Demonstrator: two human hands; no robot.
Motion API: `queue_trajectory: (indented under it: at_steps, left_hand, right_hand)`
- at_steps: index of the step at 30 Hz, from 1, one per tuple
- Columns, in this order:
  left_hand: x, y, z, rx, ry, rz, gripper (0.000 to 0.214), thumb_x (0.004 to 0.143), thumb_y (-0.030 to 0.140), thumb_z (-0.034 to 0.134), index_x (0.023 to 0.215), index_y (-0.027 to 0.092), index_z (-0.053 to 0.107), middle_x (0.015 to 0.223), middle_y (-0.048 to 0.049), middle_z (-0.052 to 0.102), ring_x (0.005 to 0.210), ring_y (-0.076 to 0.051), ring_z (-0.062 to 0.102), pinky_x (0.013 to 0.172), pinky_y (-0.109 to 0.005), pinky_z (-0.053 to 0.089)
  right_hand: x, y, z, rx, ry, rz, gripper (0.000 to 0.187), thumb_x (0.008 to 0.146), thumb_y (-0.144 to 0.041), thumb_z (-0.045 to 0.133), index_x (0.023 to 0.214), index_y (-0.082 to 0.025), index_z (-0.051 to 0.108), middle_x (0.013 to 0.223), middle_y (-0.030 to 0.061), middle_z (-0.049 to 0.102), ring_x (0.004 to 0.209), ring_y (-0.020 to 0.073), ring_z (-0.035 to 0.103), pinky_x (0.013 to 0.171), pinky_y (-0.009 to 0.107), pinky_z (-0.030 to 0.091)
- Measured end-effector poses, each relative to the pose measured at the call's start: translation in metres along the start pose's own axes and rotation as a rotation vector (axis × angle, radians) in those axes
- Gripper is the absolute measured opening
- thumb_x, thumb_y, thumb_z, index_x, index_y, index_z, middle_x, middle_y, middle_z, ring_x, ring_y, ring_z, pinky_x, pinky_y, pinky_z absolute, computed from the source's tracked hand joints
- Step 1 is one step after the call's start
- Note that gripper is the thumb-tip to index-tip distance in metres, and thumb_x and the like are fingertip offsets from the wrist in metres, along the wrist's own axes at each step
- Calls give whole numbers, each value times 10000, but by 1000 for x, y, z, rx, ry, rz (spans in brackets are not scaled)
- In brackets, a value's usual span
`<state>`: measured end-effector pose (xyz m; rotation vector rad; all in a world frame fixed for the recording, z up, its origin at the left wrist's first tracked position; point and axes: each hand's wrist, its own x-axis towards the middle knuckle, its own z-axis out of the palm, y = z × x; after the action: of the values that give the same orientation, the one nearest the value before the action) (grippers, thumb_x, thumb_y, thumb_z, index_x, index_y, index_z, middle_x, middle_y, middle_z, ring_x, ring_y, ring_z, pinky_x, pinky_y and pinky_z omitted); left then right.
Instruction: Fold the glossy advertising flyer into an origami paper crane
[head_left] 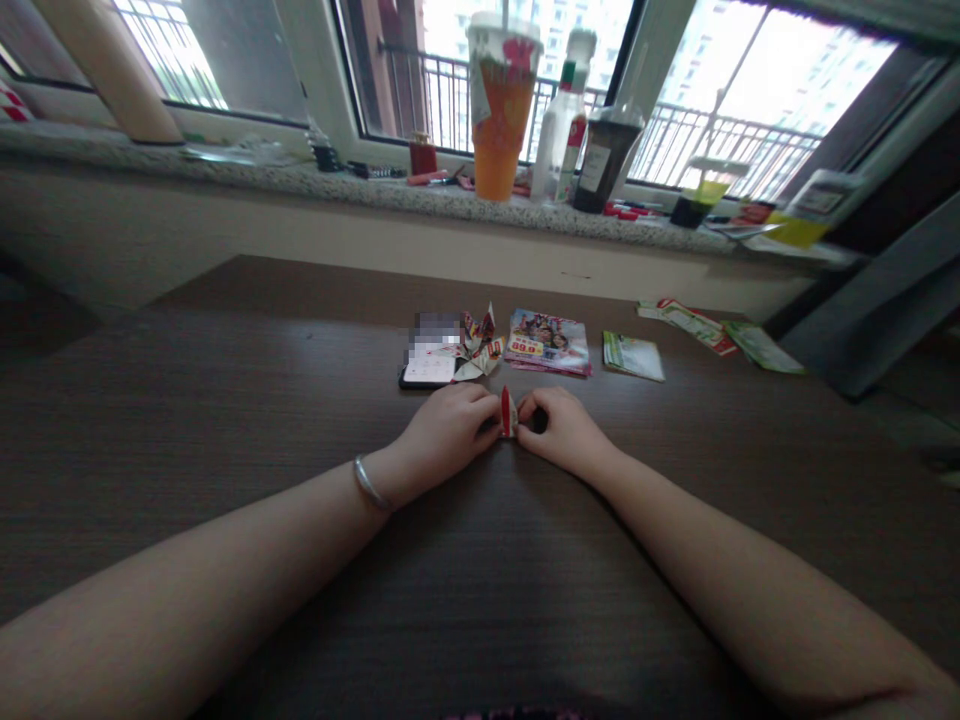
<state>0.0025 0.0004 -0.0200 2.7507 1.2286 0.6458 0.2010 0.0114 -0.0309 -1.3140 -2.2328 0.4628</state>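
Note:
A small folded piece of red and white paper (508,411) stands upright on the dark wooden table (225,420), pinched from both sides. My left hand (448,430), with a silver bangle on its wrist, grips the paper's left edge with curled fingers. My right hand (561,428) pinches its right edge, fingers closed. Just beyond the hands lies a finished folded paper figure (478,350) made from printed paper, partly on a phone (429,362).
A stack of colourful leaflets (549,343), a green leaflet (634,356) and more flyers (697,325) lie on the table's far side. On the stone windowsill (300,180) stand an orange drink cup (499,105), a bottle (562,120), a dark drink cup (606,150) and small items.

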Motion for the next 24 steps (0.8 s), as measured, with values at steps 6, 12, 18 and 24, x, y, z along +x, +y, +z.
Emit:
queue_trajectory:
  at_steps: [6, 12, 18, 24]
  left_hand:
    - [-1, 4, -3, 16, 16, -7, 121, 862, 243, 597, 924, 144, 632, 993, -94, 611, 901, -204, 583, 800, -325, 485]
    - [-1, 1, -1, 42, 19, 34, 131, 876, 247, 580, 921, 154, 661, 1003, -91, 645, 924, -210, 607, 829, -348, 491]
    - [0, 0, 0, 67, 12, 70, 130, 878, 237, 586, 937, 159, 669, 978, -82, 684, 950, -216, 623, 863, -359, 486]
    - [0, 2, -1, 94, 19, 56, 146, 889, 274, 583, 919, 155, 663, 948, -79, 699, 954, -220, 629, 873, -370, 468]
  right_hand:
    - [-5, -6, -5, -40, 0, -63, 227, 730, -190, 637, 953, -219, 610, 935, 40, 676, 900, 207, 588, 808, 337, 451]
    - [-6, -5, -6, -90, -14, -80, 212, 758, -214, 633, 967, -219, 664, 992, 53, 700, 970, 230, 606, 873, 374, 459]
    - [-5, -4, -5, -123, -1, -106, 213, 757, -215, 642, 965, -208, 690, 990, 62, 702, 972, 227, 605, 882, 379, 466]
    - [-4, 3, -3, -118, 6, -156, 228, 781, -244, 647, 1000, -226, 706, 1080, 48, 701, 1005, 228, 601, 911, 396, 459]
